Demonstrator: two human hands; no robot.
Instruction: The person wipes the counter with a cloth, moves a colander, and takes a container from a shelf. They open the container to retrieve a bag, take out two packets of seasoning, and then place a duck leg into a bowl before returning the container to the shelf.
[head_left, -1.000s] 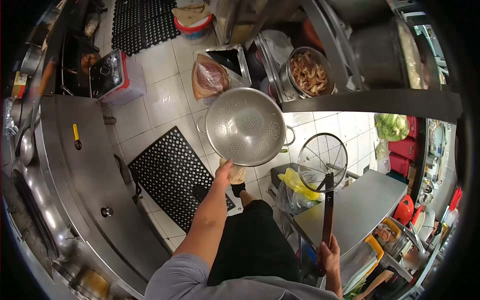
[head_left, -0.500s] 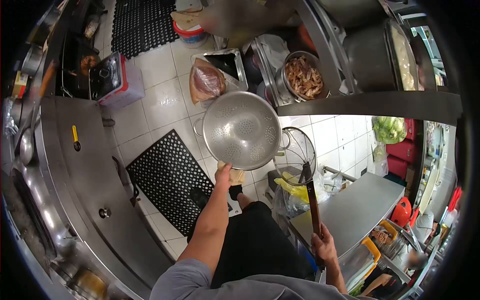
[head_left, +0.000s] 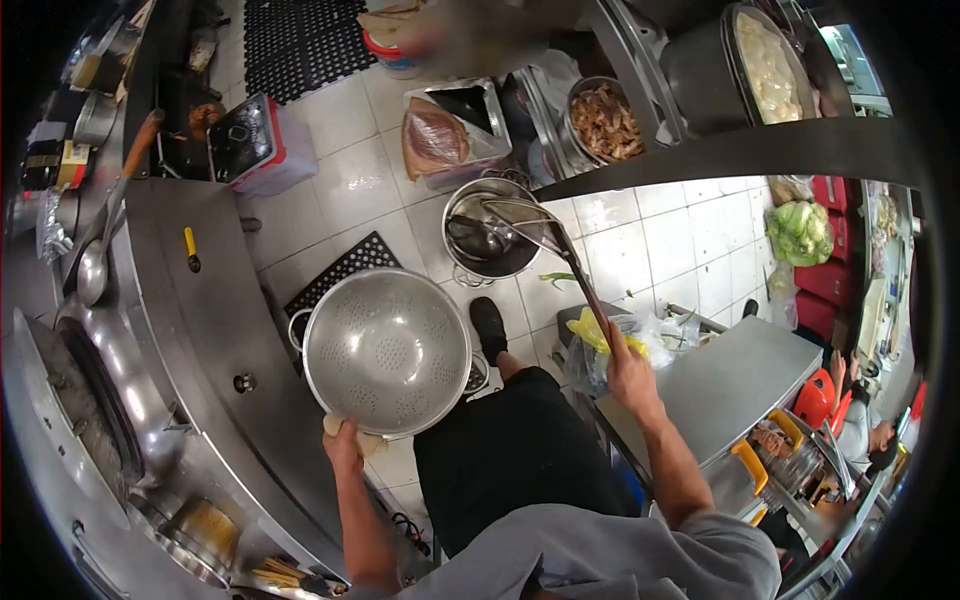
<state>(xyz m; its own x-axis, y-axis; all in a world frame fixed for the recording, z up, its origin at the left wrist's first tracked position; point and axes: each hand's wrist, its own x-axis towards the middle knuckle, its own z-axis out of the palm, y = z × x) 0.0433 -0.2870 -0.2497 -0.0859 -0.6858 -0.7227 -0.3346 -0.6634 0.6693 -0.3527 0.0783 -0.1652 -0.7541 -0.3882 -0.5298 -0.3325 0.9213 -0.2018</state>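
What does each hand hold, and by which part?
Left hand: the colander, by its near rim, through a cloth. Right hand: the strainer, by its long handle.

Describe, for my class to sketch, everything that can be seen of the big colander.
The colander is a wide, round bowl of shiny, silver-coloured metal, with small holes grouped in clusters, a plain rim and a loop handle on each of two opposite sides. Its perforated face is turned towards the camera, with bright reflections near the middle. The left hand holds it at the rim with a beige cloth. It is beside the steel counter; whether they touch is unclear.
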